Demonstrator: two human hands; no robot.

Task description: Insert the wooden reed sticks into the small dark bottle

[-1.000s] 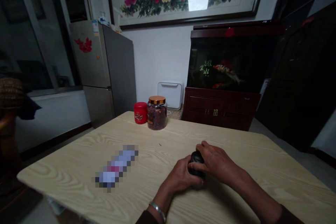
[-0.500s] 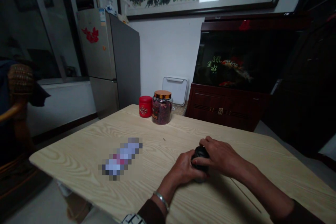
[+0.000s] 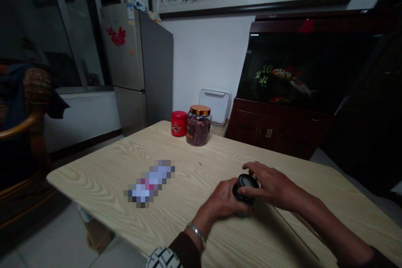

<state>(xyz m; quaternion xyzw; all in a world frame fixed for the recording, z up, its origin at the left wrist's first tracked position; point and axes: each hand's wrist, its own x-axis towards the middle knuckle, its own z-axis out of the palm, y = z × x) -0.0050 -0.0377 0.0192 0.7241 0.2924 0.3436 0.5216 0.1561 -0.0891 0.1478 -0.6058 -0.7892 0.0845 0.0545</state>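
Note:
A small dark round container with a black lid [image 3: 245, 186] stands on the light wooden table [image 3: 176, 226]. My left hand [image 3: 224, 202] is wrapped round its body from the left. My right hand [image 3: 272, 185] rests on the lid, with fingers curled over its rim. A silver bracelet [image 3: 197, 233] circles my left wrist. Most of the container's body is hidden by my hands.
At the table's far edge stand a red tin [image 3: 179, 123] and a glass jar with a copper lid [image 3: 198, 125]. A blurred flat item [image 3: 151, 182] lies left of my hands. A fridge [image 3: 138, 63], a fish tank on a cabinet [image 3: 292, 92] and a wooden chair [image 3: 21, 142] surround the table.
The view has swung left and down, so everything sits further right in the picture. My hands stay on the dark container, and my right fingers have shifted slightly on the lid.

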